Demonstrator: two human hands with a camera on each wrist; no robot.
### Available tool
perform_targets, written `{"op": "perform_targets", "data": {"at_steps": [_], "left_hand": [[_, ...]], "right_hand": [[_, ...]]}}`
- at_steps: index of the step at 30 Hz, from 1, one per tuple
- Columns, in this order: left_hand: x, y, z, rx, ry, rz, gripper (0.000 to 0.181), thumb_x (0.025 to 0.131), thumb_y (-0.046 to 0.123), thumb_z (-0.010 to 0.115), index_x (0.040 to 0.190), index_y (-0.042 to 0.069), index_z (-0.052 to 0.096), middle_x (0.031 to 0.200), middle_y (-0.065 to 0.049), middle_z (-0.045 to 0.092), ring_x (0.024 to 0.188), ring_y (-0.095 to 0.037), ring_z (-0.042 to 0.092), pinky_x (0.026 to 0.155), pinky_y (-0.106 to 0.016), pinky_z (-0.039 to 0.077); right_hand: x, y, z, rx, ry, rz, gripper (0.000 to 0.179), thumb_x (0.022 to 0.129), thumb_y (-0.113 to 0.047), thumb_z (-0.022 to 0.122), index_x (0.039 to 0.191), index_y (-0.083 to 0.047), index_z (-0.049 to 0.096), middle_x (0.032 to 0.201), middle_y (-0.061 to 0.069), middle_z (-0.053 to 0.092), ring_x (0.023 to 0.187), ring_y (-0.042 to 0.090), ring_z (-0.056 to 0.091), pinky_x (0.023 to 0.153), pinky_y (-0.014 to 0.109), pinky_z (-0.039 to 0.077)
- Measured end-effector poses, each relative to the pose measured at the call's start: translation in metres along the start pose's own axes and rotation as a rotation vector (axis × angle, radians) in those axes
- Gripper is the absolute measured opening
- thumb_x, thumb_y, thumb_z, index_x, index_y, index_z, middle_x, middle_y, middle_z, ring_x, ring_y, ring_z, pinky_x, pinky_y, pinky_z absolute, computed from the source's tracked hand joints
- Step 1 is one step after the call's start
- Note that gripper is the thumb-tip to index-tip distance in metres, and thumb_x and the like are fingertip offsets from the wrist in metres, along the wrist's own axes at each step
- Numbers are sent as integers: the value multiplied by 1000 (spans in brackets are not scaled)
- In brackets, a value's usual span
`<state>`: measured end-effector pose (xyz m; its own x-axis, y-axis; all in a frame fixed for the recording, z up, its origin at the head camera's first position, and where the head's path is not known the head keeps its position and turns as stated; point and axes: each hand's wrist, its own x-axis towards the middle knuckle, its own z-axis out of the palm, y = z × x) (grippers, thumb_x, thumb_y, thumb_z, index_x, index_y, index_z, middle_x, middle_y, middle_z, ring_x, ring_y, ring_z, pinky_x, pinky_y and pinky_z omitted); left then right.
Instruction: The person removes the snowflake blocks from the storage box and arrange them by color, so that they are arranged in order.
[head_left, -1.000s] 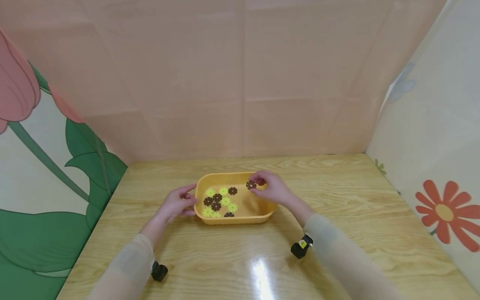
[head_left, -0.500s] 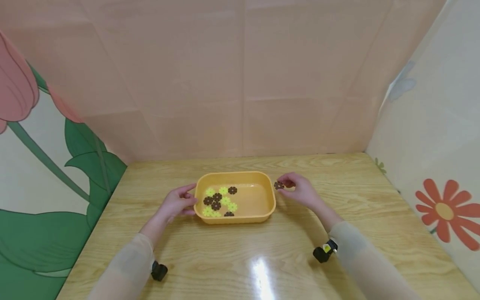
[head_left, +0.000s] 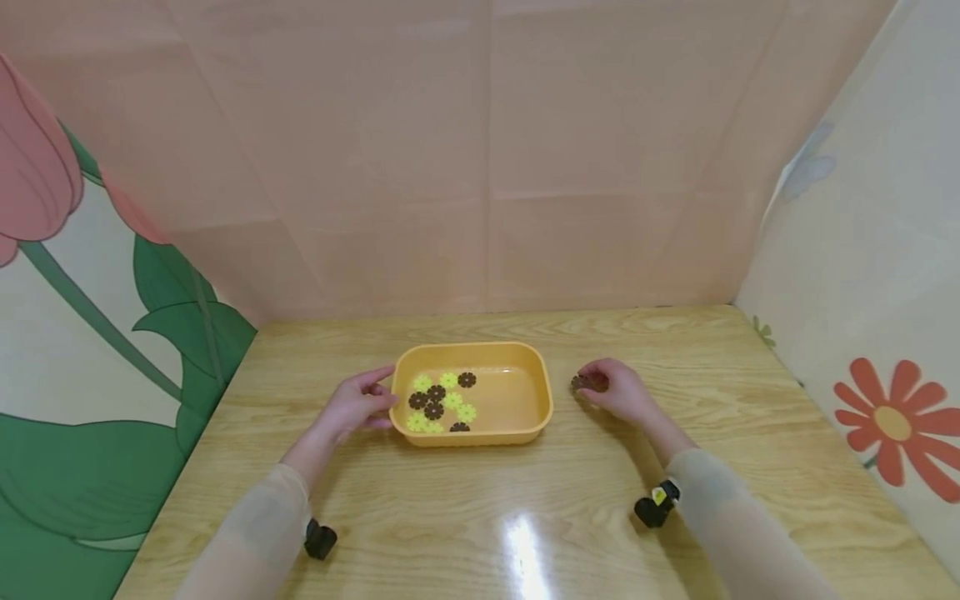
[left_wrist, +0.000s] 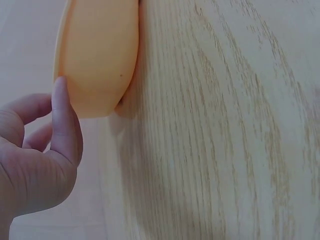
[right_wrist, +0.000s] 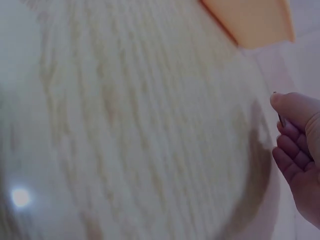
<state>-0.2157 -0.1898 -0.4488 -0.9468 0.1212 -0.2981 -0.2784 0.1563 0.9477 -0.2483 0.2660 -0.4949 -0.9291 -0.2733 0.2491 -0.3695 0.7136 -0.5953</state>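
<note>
Stretching across the lower part of the view, a wooden table point(head_left: 480, 500) bears an oblong orange tray point(head_left: 517, 392) near its middle. A person's left hand point(head_left: 354, 407), fingers spread, rests against the tray's left end, while the right hand point(head_left: 621, 393), beyond the tray's right end and apart from it, pinches a small brown flower disc point(head_left: 579, 382); whether that disc touches the table cannot be told. Inside the tray, mostly toward the left, lie yellow discs point(head_left: 453, 401) and other brown discs point(head_left: 433, 411).
</note>
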Motion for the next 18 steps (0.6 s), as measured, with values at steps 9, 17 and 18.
{"op": "perform_targets", "data": {"at_steps": [9,17,18], "left_hand": [[1,-2,2,-17,8,9,66,88,-9,65,149,5,43,99,-11,50,74,-17,59,66,-32,64],[2,-3,0,-2,-9,24,64,90,-7,64,149,3,42,96,-10,51,74,-16,59,66,-33,64],[1,-3,0,4,-12,27,64,91,-7,64,149,3,42,96,-11,51,74,-16,58,66,-33,64]], "right_hand": [[0,8,5,-9,-12,0,28,81,-9,80,105,1,70,99,13,67,94,31,61,85,48,54],[3,8,9,-17,-44,45,28,83,-13,79,107,-1,69,100,11,66,93,28,60,84,45,55],[3,8,10,-18,-45,52,28,84,-13,79,107,-2,69,100,10,66,94,27,60,84,45,55]]}}
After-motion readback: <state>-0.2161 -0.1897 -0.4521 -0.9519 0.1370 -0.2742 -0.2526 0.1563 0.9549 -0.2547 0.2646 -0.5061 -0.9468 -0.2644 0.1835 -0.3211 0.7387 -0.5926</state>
